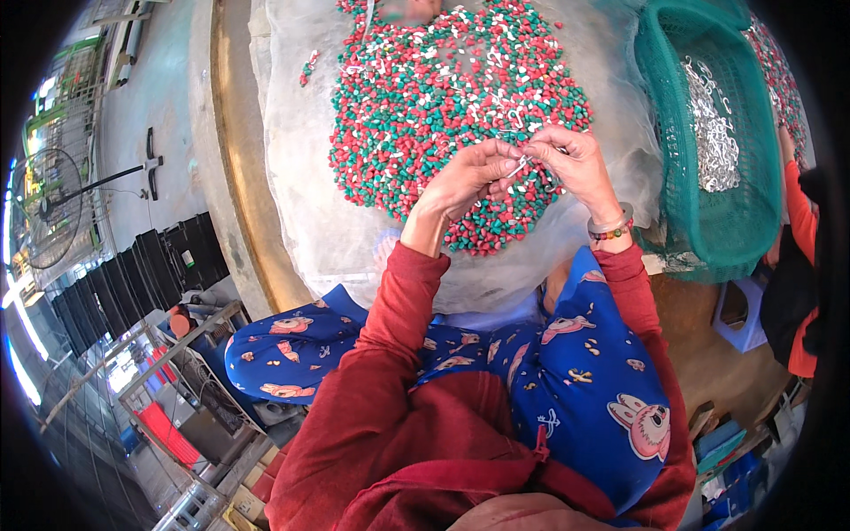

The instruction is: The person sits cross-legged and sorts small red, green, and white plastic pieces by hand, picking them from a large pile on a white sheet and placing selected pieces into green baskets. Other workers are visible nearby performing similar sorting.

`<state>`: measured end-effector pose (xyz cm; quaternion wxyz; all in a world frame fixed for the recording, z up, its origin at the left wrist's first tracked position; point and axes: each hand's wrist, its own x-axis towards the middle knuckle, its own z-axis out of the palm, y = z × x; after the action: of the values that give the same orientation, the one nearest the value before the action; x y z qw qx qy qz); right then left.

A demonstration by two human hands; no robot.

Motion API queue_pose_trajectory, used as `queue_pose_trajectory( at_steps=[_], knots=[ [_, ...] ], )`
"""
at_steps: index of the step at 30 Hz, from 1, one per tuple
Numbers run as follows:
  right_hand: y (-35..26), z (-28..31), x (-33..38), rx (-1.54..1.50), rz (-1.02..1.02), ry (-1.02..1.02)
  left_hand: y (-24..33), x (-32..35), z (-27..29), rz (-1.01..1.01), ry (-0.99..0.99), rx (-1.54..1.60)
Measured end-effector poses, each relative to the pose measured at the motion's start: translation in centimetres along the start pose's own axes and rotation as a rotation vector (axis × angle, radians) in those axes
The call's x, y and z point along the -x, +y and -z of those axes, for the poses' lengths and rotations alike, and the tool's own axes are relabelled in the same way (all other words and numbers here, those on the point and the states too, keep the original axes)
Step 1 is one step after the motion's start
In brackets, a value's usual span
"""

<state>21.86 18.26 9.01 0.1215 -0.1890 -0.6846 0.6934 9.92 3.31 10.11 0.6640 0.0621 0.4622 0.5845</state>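
My left hand [467, 180] and my right hand [577, 170] meet above a spread of small red, green and white plastic pieces [425, 133]. Between their fingertips is a small white hook [517, 166], pinched from both sides. Its exact shape is partly covered by the fingers. More white hooks [512, 115] lie scattered among the coloured pieces. A bracelet [611, 232] circles my right wrist.
The pieces rest on a pale translucent sheet [305, 115]. On the right stands a green mesh basket [670, 177] holding a pile of white hooks [713, 133]. Another person's hand [412, 11] reaches in at the far edge; an orange sleeve [801, 221] shows at right.
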Motion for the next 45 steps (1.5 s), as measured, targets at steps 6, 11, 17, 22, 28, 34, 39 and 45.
queue_pose_trajectory(
  at_steps=[6,11,17,22,28,34,39,45],
  knots=[
    [-1.1,0.6,0.6,-0.012,0.037,0.047,-1.3,-0.1,-2.3,-0.272,0.016,0.189],
    [-0.4,-0.2,1.0,0.034,0.092,0.186,-1.5,-0.5,-3.7,-0.283,0.23,0.148],
    [-0.6,0.0,0.8,0.069,0.113,0.16,-1.0,-0.4,-3.4,-0.371,0.291,0.001],
    [-0.8,0.2,0.9,-0.024,-0.073,0.075,-1.4,-1.3,-4.4,-0.508,0.437,-0.272],
    [0.6,0.4,0.8,0.119,-0.02,0.015,-0.5,-1.0,-3.7,-0.253,0.393,-0.388],
    [0.7,1.1,0.8,0.198,0.007,0.086,-0.1,-0.9,-4.2,-0.599,0.707,-0.707],
    [1.5,0.2,0.7,-0.573,-0.154,0.395,-0.7,-1.5,-4.4,-0.614,0.259,-0.015],
    [2.0,0.8,0.9,-1.055,-0.16,0.398,-1.9,-1.4,-3.6,-0.309,-0.091,0.394]
  ],
)
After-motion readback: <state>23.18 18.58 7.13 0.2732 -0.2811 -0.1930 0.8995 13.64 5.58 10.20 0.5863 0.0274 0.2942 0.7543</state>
